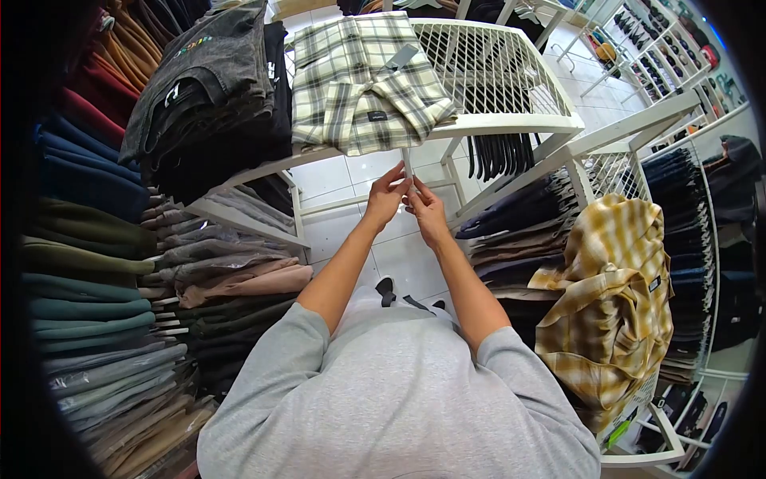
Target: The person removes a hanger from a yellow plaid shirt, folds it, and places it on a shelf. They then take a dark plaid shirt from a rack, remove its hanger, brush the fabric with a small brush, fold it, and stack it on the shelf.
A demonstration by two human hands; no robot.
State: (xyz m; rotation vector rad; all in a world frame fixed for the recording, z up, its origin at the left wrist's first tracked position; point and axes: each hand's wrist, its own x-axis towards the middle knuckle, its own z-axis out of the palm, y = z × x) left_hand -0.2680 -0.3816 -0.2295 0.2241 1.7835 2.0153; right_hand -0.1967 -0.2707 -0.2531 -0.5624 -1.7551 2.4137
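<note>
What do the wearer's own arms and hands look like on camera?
Both arms wear short, loose, light grey sleeves of the same fabric as the shirt, ending around the elbows. The forearms are bare. The left hand and right hand are ungloved; no watch, bracelet, cable or marking shows.

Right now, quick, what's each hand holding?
Left hand: fingers bent in beside a thin pale strip; whether they're closed on it can't be told.
Right hand: fingertips near the same strip; its grip can't be told either.
</note>
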